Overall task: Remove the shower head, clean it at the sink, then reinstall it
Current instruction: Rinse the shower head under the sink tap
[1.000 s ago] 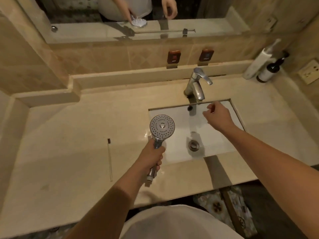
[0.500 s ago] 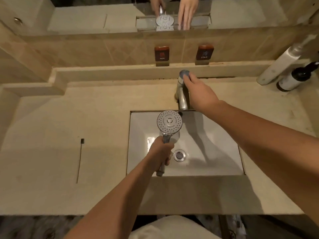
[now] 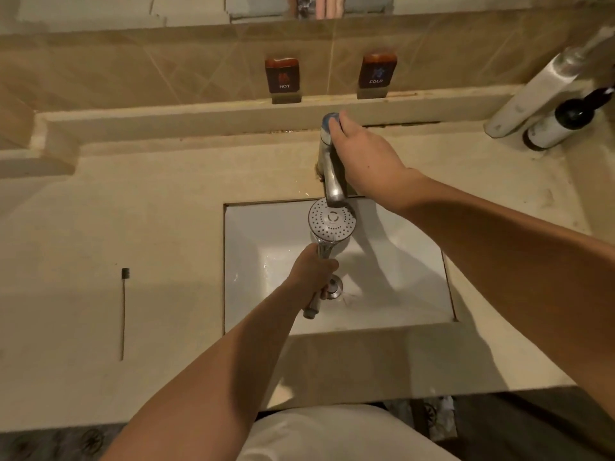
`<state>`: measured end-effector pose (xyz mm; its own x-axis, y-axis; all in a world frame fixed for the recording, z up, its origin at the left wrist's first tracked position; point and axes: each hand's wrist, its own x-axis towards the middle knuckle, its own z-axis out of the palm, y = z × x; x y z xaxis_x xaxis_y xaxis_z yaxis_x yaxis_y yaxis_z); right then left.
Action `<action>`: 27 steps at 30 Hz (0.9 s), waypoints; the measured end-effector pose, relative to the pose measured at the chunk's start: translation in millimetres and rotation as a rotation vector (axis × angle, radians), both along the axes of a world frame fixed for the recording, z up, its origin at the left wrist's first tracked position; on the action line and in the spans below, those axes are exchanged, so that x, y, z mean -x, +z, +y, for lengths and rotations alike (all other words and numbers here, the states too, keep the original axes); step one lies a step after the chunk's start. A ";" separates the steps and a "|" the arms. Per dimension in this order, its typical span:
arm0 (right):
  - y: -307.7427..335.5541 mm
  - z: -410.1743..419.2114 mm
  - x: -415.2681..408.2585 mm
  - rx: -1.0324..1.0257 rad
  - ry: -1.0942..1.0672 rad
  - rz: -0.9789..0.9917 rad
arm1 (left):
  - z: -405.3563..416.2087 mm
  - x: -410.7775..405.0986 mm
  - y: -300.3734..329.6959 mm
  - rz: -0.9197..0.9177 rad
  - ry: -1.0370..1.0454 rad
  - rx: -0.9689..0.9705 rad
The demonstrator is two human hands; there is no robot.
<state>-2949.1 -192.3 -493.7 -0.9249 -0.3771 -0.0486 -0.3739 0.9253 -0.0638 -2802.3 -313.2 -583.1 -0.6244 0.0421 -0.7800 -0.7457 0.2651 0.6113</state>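
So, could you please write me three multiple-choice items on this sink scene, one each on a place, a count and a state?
1. Where is the shower head?
A. on the counter beside the toothbrush
B. over the basin, just under the faucet spout
C. on the ledge by the bottles

2. How many small labelled signs stand on the ledge behind the faucet?
A. one
B. two
C. four

3. What is the right hand doing?
A. resting on the faucet handle
B. gripping a bottle
C. hanging idle at the counter's edge

Answers: 1 B, the left hand holds it by the handle over the white sink below the spout. 2 B, a HOT sign and a COLD sign. 3 A, its fingers lie over the faucet's top.
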 end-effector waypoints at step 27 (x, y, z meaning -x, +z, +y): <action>9.9 2.0 12.8 -0.063 0.049 -0.073 | -6.5 4.9 -1.2 0.012 -0.020 -0.041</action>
<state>-2961.9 -190.3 -483.9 -0.8987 -0.4157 -0.1398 -0.4151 0.9091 -0.0348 -2807.2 -319.7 -584.2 -0.6327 0.0863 -0.7696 -0.7328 0.2548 0.6310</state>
